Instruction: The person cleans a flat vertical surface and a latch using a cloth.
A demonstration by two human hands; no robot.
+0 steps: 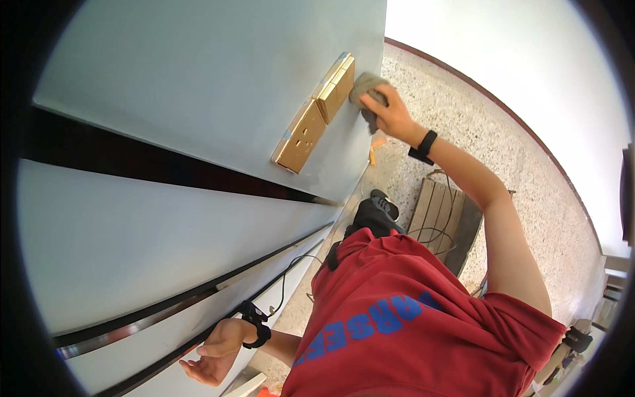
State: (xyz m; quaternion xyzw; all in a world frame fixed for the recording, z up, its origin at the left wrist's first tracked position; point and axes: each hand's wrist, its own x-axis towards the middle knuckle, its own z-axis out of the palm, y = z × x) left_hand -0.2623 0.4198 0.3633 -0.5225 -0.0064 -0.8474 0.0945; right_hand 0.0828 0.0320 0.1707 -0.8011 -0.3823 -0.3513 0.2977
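Note:
My right hand (395, 115), slightly blurred, grips a grey-brown cloth or sponge (368, 89). A darker flap of it hangs below my fingers. The cloth is at the edge of a pale blue-grey wall panel (213, 89), just right of a gold switch plate (338, 88). Adjoining that is a gold socket plate (301, 141), with bits of blue tape along the sides of the plates. Down at the lower left, my left hand (218, 351) holds nothing, its palm turned up and its fingers loosely bent and apart. It is close to a dark trim strip (166, 364).
A dark gap (149, 149) runs between the panels. On the speckled floor (476, 124) stands a slatted wooden platform (434, 208), a cable (449, 198) looped over it. An orange piece (375, 150) lies at the panel's foot. Objects (565, 352) sit at the lower right.

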